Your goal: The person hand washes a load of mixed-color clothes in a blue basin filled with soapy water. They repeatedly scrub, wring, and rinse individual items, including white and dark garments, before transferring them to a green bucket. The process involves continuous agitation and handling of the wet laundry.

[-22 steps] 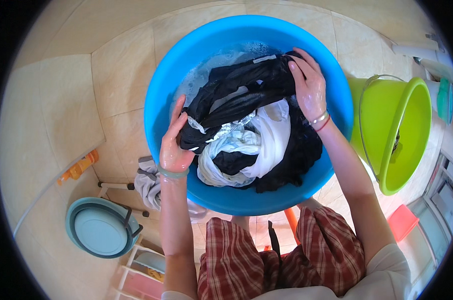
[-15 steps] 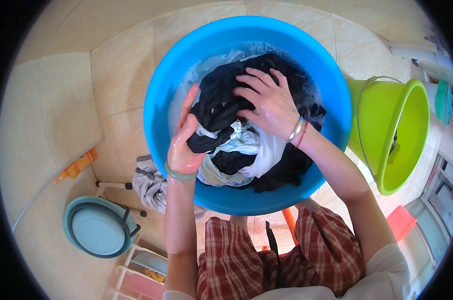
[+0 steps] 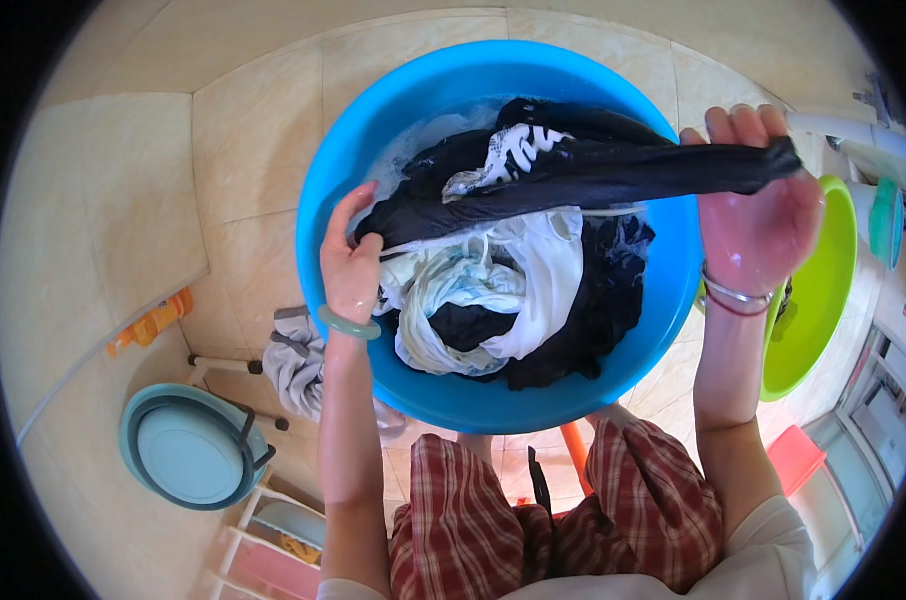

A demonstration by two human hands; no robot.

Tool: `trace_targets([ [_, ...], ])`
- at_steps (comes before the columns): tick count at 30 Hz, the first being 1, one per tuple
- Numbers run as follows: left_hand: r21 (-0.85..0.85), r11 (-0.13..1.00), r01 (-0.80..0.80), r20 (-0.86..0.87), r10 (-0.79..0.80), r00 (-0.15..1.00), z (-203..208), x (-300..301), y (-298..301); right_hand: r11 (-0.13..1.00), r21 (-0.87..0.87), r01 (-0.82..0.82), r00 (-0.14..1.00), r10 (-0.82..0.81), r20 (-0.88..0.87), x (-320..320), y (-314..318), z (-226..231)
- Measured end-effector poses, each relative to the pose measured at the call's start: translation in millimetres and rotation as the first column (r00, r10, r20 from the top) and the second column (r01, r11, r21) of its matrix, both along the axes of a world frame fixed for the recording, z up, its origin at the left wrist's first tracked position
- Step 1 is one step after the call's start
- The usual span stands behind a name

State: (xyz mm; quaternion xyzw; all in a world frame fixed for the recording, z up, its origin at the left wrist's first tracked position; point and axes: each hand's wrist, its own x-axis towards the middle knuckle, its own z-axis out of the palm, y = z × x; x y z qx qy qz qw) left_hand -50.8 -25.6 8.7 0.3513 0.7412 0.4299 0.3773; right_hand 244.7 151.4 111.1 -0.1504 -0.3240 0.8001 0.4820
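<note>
A wet black garment with a white print [image 3: 613, 178] is stretched across a big blue basin [image 3: 338, 150]. My left hand [image 3: 351, 270], a pale green bangle on its wrist, pinches the garment's left end at the basin's left side. Beyond the right rim, my right hand [image 3: 763, 225] is raised with its fingers wrapped round the other end. Under the cloth lie white and pale blue clothes [image 3: 548, 285] and more dark cloth [image 3: 618, 300]. Some suds [image 3: 418, 140] show along the basin's far side.
A lime green bucket [image 3: 823, 310] stands right of the basin, partly behind my right hand. At left are a grey cloth [image 3: 295, 365], a grey-blue folding basin [image 3: 188, 450] and an orange bottle [image 3: 153, 322] by the wall. A red-pink object [image 3: 796, 460] sits at lower right.
My right hand has moved from the pile to the right and up, pulling out the black garment's end. My left hand has shifted slightly left. The garment is now stretched and its print shows.
</note>
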Motion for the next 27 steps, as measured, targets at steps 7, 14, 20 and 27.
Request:
trace_targets([
  [7, -0.032, 0.998, 0.06, -0.319, -0.067, 0.946, -1, 15, 5, 0.634, 0.571, -0.521, 0.222, -0.545, 0.808, -29, -12, -97],
  [14, -0.567, 0.741, 0.36, -0.536, -0.664, 0.522, -46, 45, 43, 0.517, 0.463, -0.72, 0.013, -0.657, 0.754, -65, -25, -181],
  [20, -0.764, 0.528, 0.371, -0.243, -0.768, 0.593, -69, 47, 84, 0.612, 0.277, -0.741, -0.156, -0.557, 0.816, -75, -5, -210],
  [27, -0.006, 0.924, 0.382, -0.54, -0.325, 0.777, -76, 20, 55, 0.804, 0.432, -0.409, 0.002, -0.472, 0.882, -93, -12, -153],
])
